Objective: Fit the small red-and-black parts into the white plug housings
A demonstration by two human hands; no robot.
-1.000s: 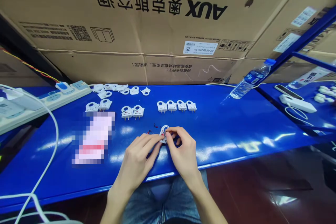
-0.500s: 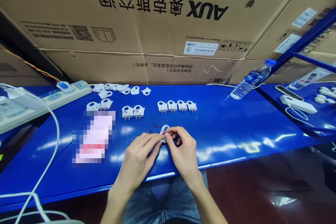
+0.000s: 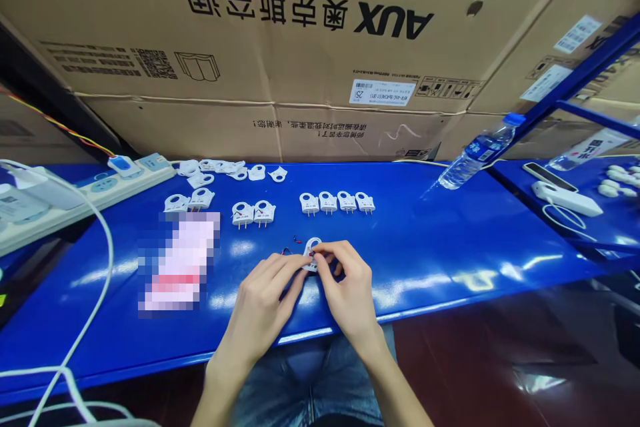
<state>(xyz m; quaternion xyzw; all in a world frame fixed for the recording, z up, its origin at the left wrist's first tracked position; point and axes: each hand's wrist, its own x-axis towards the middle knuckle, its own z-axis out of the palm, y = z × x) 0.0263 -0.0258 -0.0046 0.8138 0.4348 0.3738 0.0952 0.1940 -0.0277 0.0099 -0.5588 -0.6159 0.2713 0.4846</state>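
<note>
Both hands meet over a small white plug housing [image 3: 313,247] near the front of the blue table [image 3: 450,240]. My left hand [image 3: 265,300] pinches its left side with curled fingers. Pressing on its right side, my right hand [image 3: 345,290] has fingertips closed over thin red and black wires [image 3: 296,241] that trail from the piece. Just beyond stands a row of several finished white plugs [image 3: 337,202] with prongs toward me. A pair of the same plugs [image 3: 253,213] sits to the left.
More white plug parts [image 3: 220,170] lie at the back left beside a power strip [image 3: 100,190] with white cables [image 3: 95,293]. A water bottle [image 3: 477,150] leans at the right. Big cardboard boxes [image 3: 300,47] wall off the back. A blurred-out patch [image 3: 180,263] lies left.
Almost nothing has moved. Both hands stay on the white plug housing, with only slight finger shifts at the wires.
</note>
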